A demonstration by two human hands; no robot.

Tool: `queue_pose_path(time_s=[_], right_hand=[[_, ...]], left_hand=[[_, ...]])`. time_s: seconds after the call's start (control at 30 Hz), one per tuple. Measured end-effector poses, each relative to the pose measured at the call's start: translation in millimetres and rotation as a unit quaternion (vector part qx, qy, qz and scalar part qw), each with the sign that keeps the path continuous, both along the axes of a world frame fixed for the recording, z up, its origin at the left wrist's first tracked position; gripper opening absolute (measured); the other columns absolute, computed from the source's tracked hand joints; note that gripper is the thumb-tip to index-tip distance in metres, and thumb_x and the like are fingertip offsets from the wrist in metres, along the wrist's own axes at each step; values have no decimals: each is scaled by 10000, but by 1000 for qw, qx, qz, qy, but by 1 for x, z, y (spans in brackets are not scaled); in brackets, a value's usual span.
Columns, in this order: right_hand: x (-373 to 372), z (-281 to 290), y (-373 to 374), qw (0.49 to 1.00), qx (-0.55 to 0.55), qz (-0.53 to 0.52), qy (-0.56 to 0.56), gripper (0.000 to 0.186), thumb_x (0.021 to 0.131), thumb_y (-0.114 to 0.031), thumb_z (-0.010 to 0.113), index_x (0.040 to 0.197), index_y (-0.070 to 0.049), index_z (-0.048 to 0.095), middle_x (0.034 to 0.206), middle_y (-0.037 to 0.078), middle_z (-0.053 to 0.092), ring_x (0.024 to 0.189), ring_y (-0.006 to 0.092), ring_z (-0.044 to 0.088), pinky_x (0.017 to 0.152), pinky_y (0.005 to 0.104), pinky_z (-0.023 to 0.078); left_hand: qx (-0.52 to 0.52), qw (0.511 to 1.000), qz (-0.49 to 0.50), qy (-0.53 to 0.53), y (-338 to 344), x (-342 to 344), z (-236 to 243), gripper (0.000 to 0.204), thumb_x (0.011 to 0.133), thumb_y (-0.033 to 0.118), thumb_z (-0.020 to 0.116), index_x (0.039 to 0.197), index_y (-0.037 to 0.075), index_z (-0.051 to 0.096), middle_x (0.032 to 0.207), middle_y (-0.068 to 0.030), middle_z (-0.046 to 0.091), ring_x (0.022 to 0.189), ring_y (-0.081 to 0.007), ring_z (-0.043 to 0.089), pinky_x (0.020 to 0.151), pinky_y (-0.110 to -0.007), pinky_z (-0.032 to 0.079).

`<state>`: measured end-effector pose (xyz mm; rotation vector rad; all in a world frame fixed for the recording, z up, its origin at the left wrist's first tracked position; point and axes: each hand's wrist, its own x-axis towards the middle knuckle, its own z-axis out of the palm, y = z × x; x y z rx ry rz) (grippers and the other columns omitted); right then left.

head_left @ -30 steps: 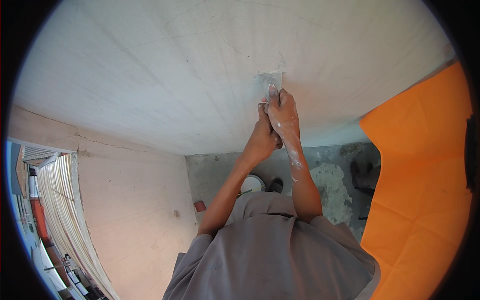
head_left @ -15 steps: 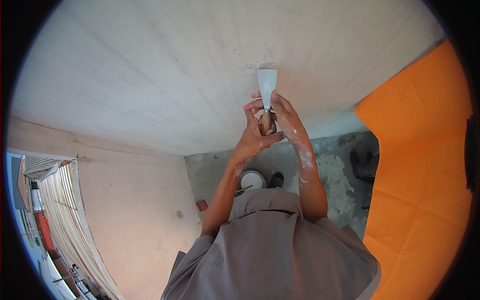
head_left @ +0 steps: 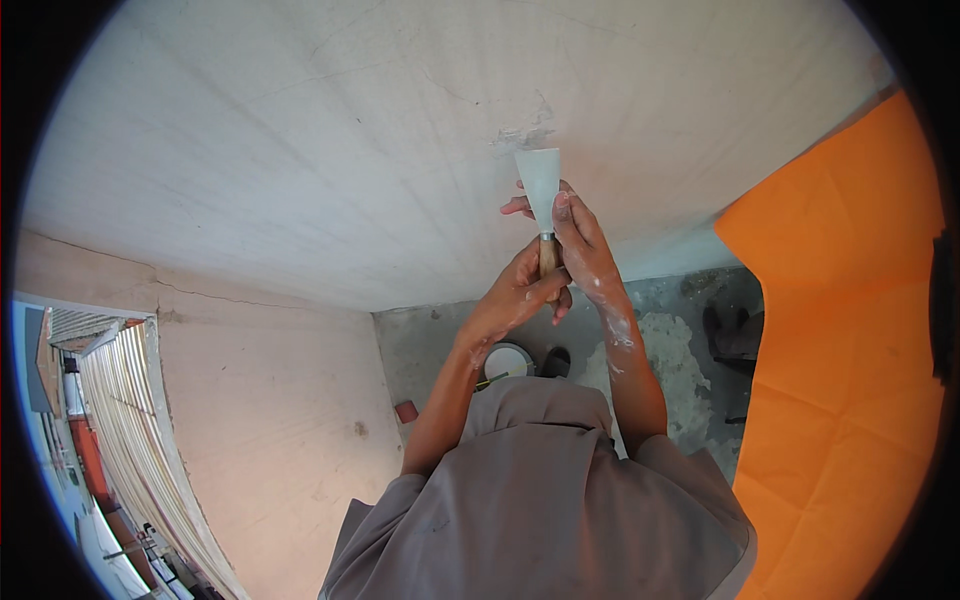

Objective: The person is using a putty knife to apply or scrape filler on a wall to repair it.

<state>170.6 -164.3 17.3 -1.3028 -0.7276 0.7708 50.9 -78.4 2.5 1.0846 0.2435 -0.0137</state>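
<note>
A putty knife with a wide pale blade and a wooden handle points up toward the wall. My left hand is closed around its handle, the thumb lying across the wood. Higher up, my right hand grips the blade between thumb and fingers; some of its fingers are behind the blade. White smears mark the right hand and both forearms. Just beyond the blade's edge is a rough, cracked patch on the wall. Whether the blade touches the wall, I cannot tell.
An orange sheet hangs along the right side. Below, on the grey floor, stands a bucket with white contents and a stick-like tool across it. A reddish block lies near the left wall. A window opening is at far left.
My left hand has gone from spread fingers beside the handle to a closed grip around it. The putty knife has tilted slightly and shifted a little down and right, with my right hand still on the blade.
</note>
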Motion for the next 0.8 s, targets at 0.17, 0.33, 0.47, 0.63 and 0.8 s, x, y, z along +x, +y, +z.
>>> queue_pose_path(time_s=[0.17, 0.33, 0.47, 0.63, 0.8], right_hand=[[26, -12, 19, 998, -5, 1, 62, 562, 1179, -485, 390, 1238, 49, 553, 1005, 205, 735, 578, 195, 700, 557, 284, 584], [19, -10, 44, 994, -50, -76, -66, 460, 1191, -367, 412, 1088, 17, 642, 838, 148, 755, 740, 166, 698, 728, 336, 584], [23, -15, 50, 994, -34, -89, -53, 463, 1190, -370, 420, 1094, 24, 642, 868, 156, 769, 743, 158, 694, 728, 329, 582], [23, -26, 52, 997, -1, -77, -20, 460, 1189, -379, 432, 1062, 14, 635, 899, 173, 781, 778, 148, 701, 743, 320, 589], [15, -29, 61, 994, 51, -87, 49, 467, 1190, -380, 433, 1048, 19, 631, 894, 176, 780, 799, 165, 713, 758, 317, 571]], left_hand=[[54, 996, 61, -44, -4, 16, -11, 268, 1028, 59, 579, 1284, 51, 504, 866, -15, 547, 608, -106, 495, 565, -280, 447], [253, 946, 182, -87, -1, 22, -34, 343, 1082, 129, 519, 1387, 33, 395, 786, 10, 496, 606, -69, 456, 539, -264, 385], [189, 965, 161, -87, 11, 31, -47, 315, 1112, 186, 463, 1379, 30, 401, 738, 32, 468, 586, -59, 426, 510, -262, 343], [276, 925, 250, -78, 7, 40, -48, 232, 1140, 205, 408, 1257, 17, 480, 703, 18, 504, 592, -52, 431, 508, -265, 323], [331, 913, 239, -18, 28, 34, -43, 303, 1148, 199, 439, 1275, -46, 562, 678, -113, 575, 580, -165, 535, 571, -366, 418]])
